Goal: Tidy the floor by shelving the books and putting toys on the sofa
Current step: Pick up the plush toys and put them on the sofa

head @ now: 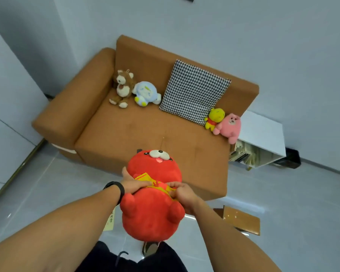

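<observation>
I hold a big red plush toy [151, 209] in front of me, above the floor and just short of the brown sofa [126, 130]. My left hand [134, 183] grips its left side at the yellow band. My right hand [183, 192] grips its right side, fingers curled into the plush. On the sofa seat sit a brown bear [123, 87] and a light blue plush [146, 93] at the back left, and a yellow plush [214, 117] beside a pink plush [229, 127] at the right end.
A houndstooth cushion [194, 91] leans on the sofa back. A white shelf [263, 134] with books inside stands right of the sofa. A brown book [241, 219] lies on the grey tiled floor at my right, and a pale book [110, 220] lies under my left arm.
</observation>
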The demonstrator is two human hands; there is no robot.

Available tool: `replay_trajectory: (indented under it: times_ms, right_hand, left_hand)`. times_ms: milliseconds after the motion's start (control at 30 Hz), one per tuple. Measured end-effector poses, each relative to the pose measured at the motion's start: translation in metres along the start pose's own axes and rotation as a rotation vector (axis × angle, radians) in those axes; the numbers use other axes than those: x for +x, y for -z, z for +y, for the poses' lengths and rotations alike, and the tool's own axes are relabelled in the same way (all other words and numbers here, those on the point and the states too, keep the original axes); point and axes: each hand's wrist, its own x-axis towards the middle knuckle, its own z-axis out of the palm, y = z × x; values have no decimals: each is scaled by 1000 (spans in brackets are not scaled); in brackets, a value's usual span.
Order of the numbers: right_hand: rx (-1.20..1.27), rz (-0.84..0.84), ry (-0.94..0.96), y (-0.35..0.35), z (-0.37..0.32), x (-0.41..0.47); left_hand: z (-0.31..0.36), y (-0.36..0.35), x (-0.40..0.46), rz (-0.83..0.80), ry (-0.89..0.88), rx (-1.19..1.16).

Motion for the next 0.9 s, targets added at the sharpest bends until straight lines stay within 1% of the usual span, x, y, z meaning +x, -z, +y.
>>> replay_trajectory:
  times_ms: [33,200,333,433,567,633,800,900]
  right_hand:
    - [-15,4,12,23,-8,6]
    - [-63,-19,60,82,-55,15]
    - [-38,-2,97,101,-84,37]
    - [-19,31,137,100,-104,54]
    - [-5,93,174,93,-128,68]
    - [-27,154,200,94,-145,77]
    - [10,367,251,100,-193,93]
    - [28,402,258,101,-212,108]
  left_hand:
    - [15,-14,9,-4,-16,-2]
    - [76,-54,21,32,-12,-15]
    - [115,-61,41,63,-64,-23]
    - [139,-49,64,61,-103,13]
    - [175,-32,86,1,-145,75]
    - [201,-26,96,-43,-160,93]
    - [269,-14,127,-186,-257,164]
    - [298,-8,148,-220,-313,207]
